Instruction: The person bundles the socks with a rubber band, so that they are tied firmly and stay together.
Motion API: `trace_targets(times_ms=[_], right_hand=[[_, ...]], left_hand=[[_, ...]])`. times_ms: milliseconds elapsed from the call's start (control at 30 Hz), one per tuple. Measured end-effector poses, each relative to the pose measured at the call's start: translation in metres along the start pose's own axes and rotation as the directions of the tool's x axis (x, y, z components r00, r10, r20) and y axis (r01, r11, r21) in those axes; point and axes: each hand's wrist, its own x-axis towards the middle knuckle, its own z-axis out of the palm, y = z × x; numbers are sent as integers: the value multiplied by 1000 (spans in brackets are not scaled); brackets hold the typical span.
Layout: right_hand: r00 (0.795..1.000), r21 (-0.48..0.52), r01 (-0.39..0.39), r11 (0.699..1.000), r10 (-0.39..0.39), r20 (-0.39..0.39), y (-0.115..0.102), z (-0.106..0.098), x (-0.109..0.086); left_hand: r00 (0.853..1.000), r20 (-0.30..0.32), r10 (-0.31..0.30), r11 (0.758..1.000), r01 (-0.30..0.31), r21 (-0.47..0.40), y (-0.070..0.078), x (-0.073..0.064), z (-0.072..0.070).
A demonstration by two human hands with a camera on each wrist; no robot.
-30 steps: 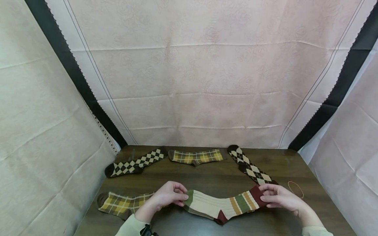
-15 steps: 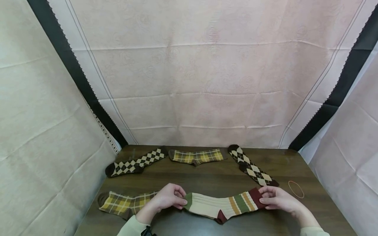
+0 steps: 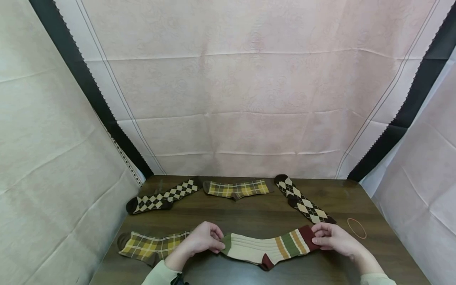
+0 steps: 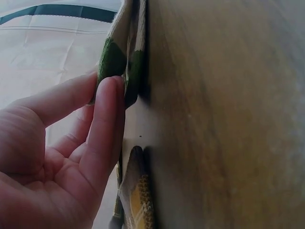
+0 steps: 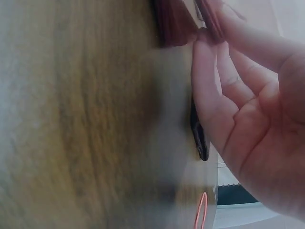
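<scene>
Across the tabletop [image 3: 246, 217], left hand [image 3: 204, 239] and right hand [image 3: 335, 240] pinch the striped sock [image 3: 261, 246], now better covering its match [image 4: 135, 82]: looks nearly aligned!

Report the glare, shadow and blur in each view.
Head: pale sheen on the near part of the table, pattern of the striped sock readable; left wrist: wood grain soft and streaky, dark shadow beside the green toe; right wrist: table blurred with murky dark patches, the right hand clearer.

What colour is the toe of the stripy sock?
The toe is green; it shows best in the left wrist view.
</scene>
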Motion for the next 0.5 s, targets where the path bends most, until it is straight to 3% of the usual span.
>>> trace_targets(times_ms=[500], right_hand=[[998, -87, -60, 994, 58, -21, -5, 1, 1]], left_hand=[[997, -76, 17, 993, -8, 117, 6, 1, -4]])
